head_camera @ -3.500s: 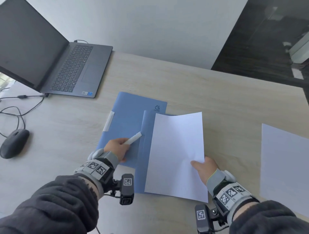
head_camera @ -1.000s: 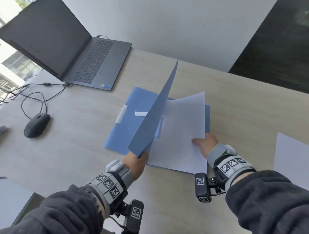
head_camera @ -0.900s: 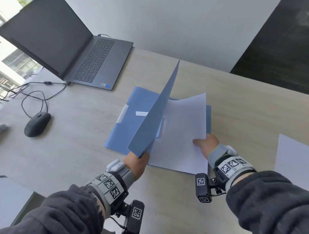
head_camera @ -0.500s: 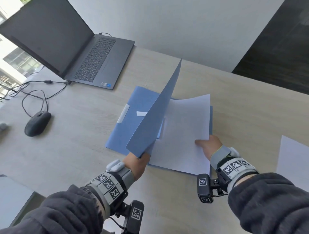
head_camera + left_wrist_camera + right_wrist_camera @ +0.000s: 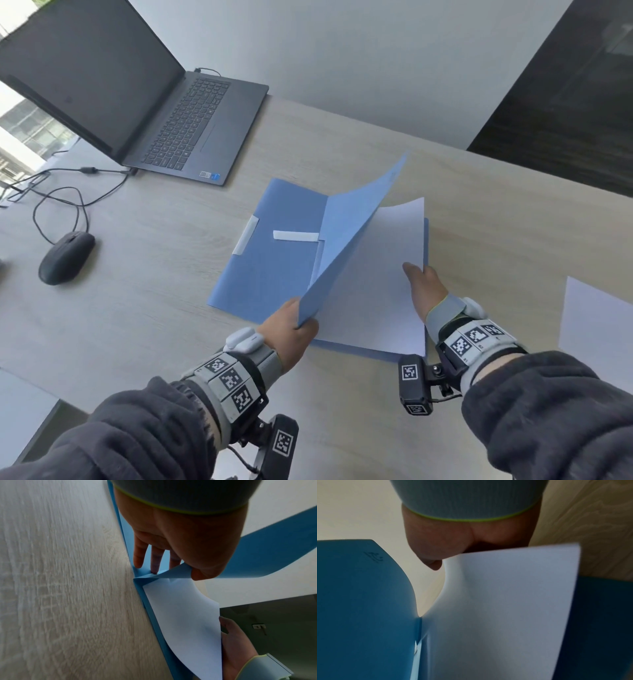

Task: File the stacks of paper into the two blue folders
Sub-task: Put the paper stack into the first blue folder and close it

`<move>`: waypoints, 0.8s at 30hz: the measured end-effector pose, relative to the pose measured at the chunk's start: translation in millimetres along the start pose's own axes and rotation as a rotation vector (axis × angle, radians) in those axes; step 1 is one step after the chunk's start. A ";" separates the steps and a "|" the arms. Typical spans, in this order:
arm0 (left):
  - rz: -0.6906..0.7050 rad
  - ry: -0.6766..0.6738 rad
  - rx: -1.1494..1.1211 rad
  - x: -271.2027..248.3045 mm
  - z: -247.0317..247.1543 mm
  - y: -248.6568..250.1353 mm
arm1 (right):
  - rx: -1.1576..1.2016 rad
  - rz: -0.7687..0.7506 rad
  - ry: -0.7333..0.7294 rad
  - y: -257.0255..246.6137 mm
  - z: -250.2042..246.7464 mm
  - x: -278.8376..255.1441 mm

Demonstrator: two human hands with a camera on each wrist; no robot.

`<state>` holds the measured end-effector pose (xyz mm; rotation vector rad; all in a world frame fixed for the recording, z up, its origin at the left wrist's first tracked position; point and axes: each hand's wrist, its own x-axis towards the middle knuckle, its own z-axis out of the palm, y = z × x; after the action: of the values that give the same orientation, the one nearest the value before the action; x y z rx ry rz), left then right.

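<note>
So the open blue folder (image 5: 349,236) sits mid-bench, its smooth matte cover bowed up in a curve, and the left hand (image 5: 291,329) pinches the cover's near corner between thumb and fingers. Inside it, a thin white paper stack (image 5: 373,274) lies on the back panel, right edge curling up where the right hand (image 5: 424,287) grips it, thumb on top. A second blue folder (image 5: 270,246) lies flat underneath to the left, with a white plastic clip (image 5: 245,235) on its spine edge and a loose white strip (image 5: 296,236) on top. More white sheets (image 5: 599,329) lie flat near the right edge. The pale woodgrain bench (image 5: 144,274) has open room near and far of the folders. A grey laptop (image 5: 164,116) and black mouse (image 5: 66,257) sit far left.
</note>
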<state>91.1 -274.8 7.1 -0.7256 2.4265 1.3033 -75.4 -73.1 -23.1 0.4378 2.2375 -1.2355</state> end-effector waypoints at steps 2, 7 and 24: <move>0.058 0.000 0.006 -0.9 0.7 7.2 | -0.012 0.061 -0.012 -2.4 -3.9 -1.3; 0.087 -0.003 0.054 2.1 1.8 6.7 | -0.212 0.055 -0.051 12.9 -3.5 8.1; 0.092 -0.045 0.235 13.2 20.7 -6.3 | 0.206 0.115 0.036 17.9 -26.4 -6.8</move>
<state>84.0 -264.3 -14.9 -0.5222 2.5451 1.0284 -68.6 -41.4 -19.7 0.6629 2.0899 -1.4122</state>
